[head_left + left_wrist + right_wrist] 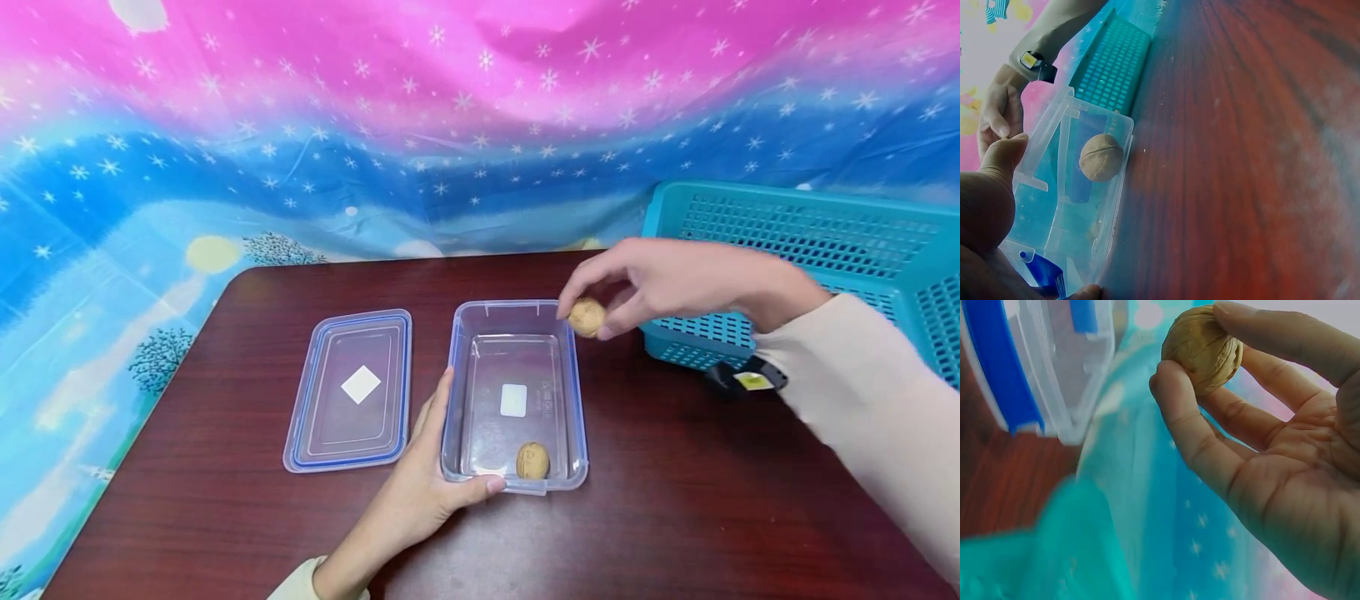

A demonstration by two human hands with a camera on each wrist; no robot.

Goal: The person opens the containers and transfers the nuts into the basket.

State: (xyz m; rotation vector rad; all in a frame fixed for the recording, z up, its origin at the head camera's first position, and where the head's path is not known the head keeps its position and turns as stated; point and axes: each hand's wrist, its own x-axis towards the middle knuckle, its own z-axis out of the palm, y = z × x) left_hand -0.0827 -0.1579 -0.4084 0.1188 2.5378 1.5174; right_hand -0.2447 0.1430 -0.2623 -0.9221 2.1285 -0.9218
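A clear plastic container (513,333) stands on the table without its lid. One walnut (532,461) lies inside it by the near wall, also visible through the side in the left wrist view as a brown walnut (1101,157). My left hand (420,492) holds the container at its near left corner, thumb over the near rim and fingers along the left side. Above the container's far right corner, my right hand (645,279) pinches a second walnut (587,317) between thumb and fingers. The right wrist view shows that walnut (1202,350) at the fingertips.
Left of the container lies its clear lid (352,392) with a blue seal and a white label. A teal basket (675,337) stands at the right, beneath the right forearm. A patterned cloth (450,125) hangs behind the table (660,517).
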